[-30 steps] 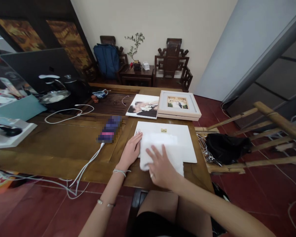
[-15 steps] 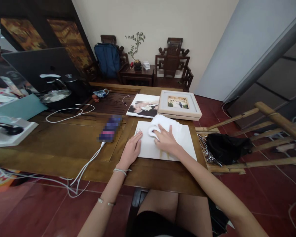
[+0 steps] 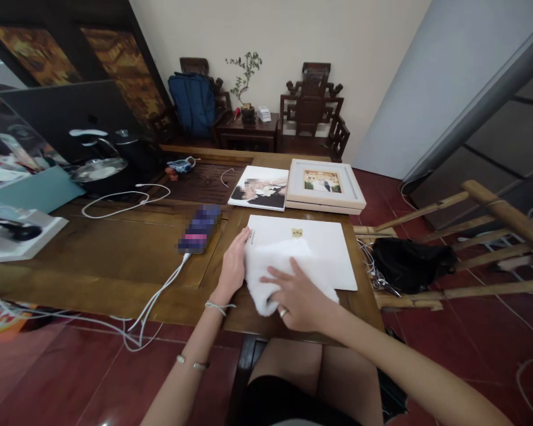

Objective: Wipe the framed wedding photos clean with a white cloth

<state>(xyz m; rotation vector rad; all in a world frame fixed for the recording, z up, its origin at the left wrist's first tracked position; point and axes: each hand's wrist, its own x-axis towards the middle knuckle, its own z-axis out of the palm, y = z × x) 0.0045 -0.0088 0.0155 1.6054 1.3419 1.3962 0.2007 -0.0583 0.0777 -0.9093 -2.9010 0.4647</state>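
A white rectangular panel point(image 3: 324, 236), like the back of a picture frame, lies flat on the wooden table point(image 3: 133, 254). A small gold-coloured fitting point(image 3: 297, 232) sits near its far edge, and small print shows at its left corner. On the panel's near part is a fluffy white cloth point(image 3: 270, 266), hanging a little over the near edge. My right hand point(image 3: 297, 296) presses on this cloth and grips a fold of it, some fingers spread. My left hand point(image 3: 234, 260) rests against the panel's left edge, fingers stretched out and holding nothing.
Behind the panel lie a photo print point(image 3: 260, 188) and stacked picture frames point(image 3: 324, 184). Left of my hands is a phone point(image 3: 199, 229) with a white cable point(image 3: 160, 290). A pot point(image 3: 100, 171) and kettle stand farther left. A bamboo rack point(image 3: 426, 296) with a black bag adjoins the right side.
My right hand has drawn the cloth from the panel's far part toward its near edge, uncovering the gold-coloured fitting. My left hand has shifted slightly left along the edge.
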